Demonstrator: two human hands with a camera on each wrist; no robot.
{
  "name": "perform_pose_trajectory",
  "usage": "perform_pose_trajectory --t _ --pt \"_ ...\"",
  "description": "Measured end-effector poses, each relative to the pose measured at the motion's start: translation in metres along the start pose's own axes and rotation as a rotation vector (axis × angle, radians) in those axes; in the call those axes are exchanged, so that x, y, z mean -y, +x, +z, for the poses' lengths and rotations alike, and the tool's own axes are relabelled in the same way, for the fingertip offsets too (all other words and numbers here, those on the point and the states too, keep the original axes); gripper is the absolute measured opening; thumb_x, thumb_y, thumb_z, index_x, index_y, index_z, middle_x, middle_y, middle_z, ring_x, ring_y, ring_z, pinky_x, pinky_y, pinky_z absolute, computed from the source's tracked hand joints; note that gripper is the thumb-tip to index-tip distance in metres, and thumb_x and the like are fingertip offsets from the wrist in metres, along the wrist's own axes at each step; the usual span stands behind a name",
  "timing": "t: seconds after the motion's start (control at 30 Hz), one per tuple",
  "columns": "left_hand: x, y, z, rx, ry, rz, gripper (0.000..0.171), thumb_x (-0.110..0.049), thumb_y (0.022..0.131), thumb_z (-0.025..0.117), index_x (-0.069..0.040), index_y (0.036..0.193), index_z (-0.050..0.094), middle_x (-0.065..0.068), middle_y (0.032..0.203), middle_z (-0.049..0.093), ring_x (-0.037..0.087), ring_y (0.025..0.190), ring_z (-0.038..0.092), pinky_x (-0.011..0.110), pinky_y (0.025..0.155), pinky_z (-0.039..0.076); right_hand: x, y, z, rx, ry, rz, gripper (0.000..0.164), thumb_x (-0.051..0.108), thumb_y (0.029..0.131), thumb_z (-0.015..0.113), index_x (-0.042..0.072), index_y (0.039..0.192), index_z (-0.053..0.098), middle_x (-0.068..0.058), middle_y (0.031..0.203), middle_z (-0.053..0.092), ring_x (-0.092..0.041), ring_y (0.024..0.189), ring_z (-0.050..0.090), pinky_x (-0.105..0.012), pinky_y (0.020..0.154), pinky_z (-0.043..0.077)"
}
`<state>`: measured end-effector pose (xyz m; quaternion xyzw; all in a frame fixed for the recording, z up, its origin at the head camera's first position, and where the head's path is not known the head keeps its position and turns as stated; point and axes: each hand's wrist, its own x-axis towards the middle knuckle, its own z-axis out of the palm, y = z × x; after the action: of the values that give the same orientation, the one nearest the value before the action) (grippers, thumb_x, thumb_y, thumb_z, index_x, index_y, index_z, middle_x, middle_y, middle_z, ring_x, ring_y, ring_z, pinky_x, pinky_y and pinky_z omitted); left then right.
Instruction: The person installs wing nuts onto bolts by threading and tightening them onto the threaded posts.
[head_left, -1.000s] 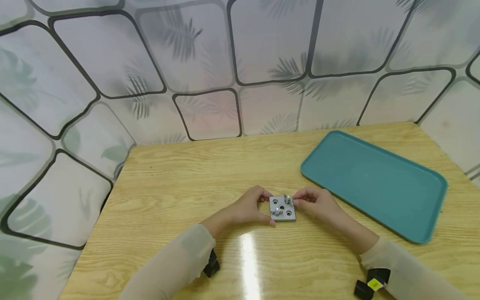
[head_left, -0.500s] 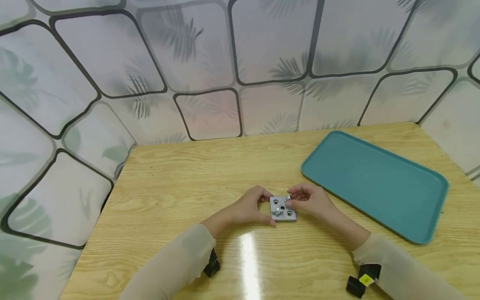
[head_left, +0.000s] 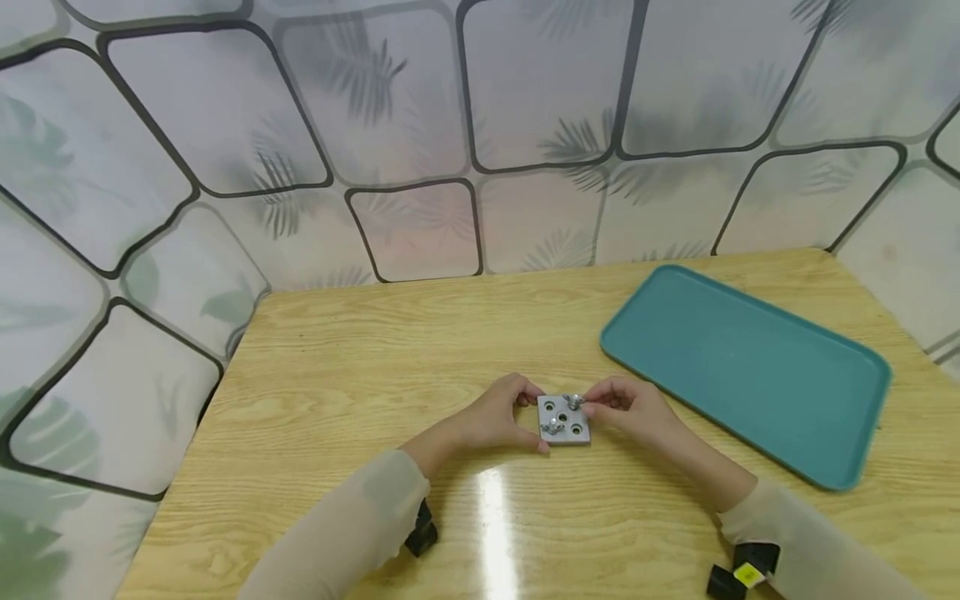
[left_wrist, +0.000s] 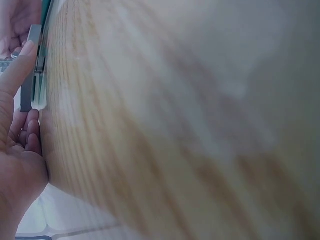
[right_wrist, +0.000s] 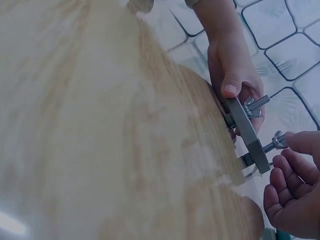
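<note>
A small square metal plate (head_left: 564, 432) with several holes lies in front of me in the head view. My left hand (head_left: 489, 414) grips it by the left side, thumb along the near edge and fingers at the far corner. Two bolts stand through the plate, their heads under it in the right wrist view. One carries a wing nut (head_left: 552, 426) near the left hand. On the other, at the far right corner, sits a second wing nut (right_wrist: 279, 140). My right hand (head_left: 633, 407) pinches this second one between thumb and index finger, its other fingers curled.
A teal rectangular tray (head_left: 750, 375) lies on the wooden table (head_left: 390, 350), to the right beyond my right hand. A patterned curtain (head_left: 540, 92) hangs along the table's far edge. Each wrist wears a black camera (head_left: 727, 581).
My right hand moved left over the far wing nut, covering it, then drew back to its right. My left hand and the plate stay practically in place.
</note>
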<state>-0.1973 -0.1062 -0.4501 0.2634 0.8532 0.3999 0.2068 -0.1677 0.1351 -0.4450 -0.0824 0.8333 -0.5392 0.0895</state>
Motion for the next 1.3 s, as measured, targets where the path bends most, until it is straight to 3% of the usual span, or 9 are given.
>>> perform_pose_trajectory --t 0.3,0.67,0.9,1.3 --pt "-0.002 -0.001 0.000 0.001 -0.012 -0.001 0.064 -0.028 0.066 0.087 -0.009 0.118 0.055 -0.002 0.107 0.050 0.011 0.097 0.045 0.023 0.087 0.039 -0.001 -0.001 0.001 0.033 0.009 -0.035 0.016 0.011 0.088 0.066 -0.003 0.096 0.066 -0.014 0.095 0.067 -0.003 0.074 0.056 -0.020 0.066 0.047" --pt "-0.004 -0.001 0.000 -0.004 -0.020 -0.011 0.064 -0.028 0.065 0.087 -0.010 0.118 0.056 -0.003 0.106 0.051 0.011 0.097 0.045 0.024 0.087 0.039 0.000 0.006 0.003 -0.010 0.001 0.003 0.029 0.013 0.080 0.075 -0.004 0.101 0.065 -0.009 0.087 0.067 -0.009 0.074 0.059 -0.022 0.066 0.050" --pt "-0.001 -0.001 0.000 -0.009 -0.009 -0.007 0.064 -0.029 0.065 0.087 -0.009 0.118 0.055 -0.003 0.106 0.051 0.011 0.097 0.045 0.023 0.087 0.039 0.002 0.012 0.007 -0.015 0.007 -0.026 0.033 0.013 0.079 0.076 -0.005 0.103 0.064 -0.010 0.087 0.067 -0.009 0.075 0.059 -0.021 0.066 0.049" --pt "-0.003 0.000 -0.001 0.008 -0.018 -0.030 0.064 -0.028 0.066 0.087 -0.010 0.118 0.055 -0.004 0.108 0.050 0.011 0.100 0.045 0.024 0.090 0.039 -0.001 0.007 0.006 -0.008 -0.047 -0.045 0.021 0.013 0.079 0.076 0.000 0.093 0.066 -0.006 0.082 0.065 -0.009 0.071 0.058 -0.022 0.064 0.049"
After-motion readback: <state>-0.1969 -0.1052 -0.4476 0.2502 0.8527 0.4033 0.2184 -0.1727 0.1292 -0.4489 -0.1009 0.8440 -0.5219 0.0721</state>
